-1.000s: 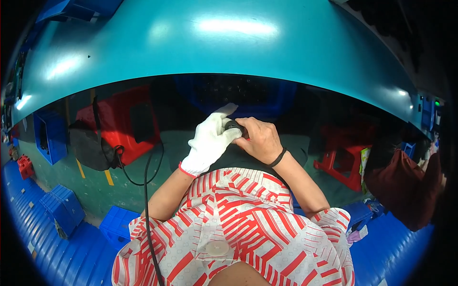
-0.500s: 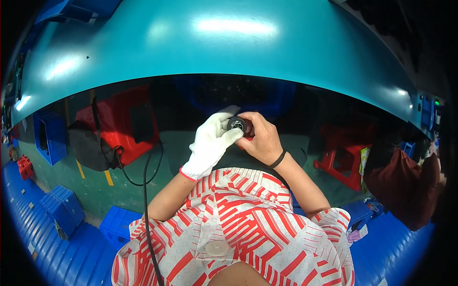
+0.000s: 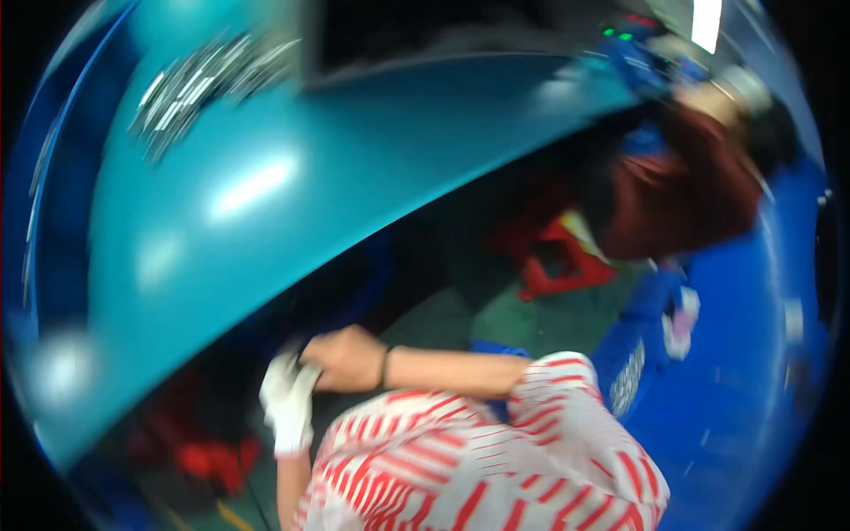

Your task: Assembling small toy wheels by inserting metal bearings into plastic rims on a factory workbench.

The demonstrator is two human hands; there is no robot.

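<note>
My left hand (image 3: 288, 403), in a white glove with a red cuff edge, is closed and meets my bare right hand (image 3: 347, 358) in front of my body. My right hand wears a dark band at the wrist, and its fingers are curled. Between the two sets of fingertips is a small black round part (image 3: 299, 351), mostly covered and smeared by motion. Both hands are below the near edge of the teal table (image 3: 354, 168), not on it.
Shiny metal rods (image 3: 199, 84) lie in a bundle on the table's far left. A red stool (image 3: 567, 261) stands on the floor to the right. Beyond it is a person in a dark red top (image 3: 691, 190). Another red stool (image 3: 208, 460) is at lower left.
The whole view has swung to the right, bringing the metal rods and the person in dark red more into sight. My hands stay together around the black part.
</note>
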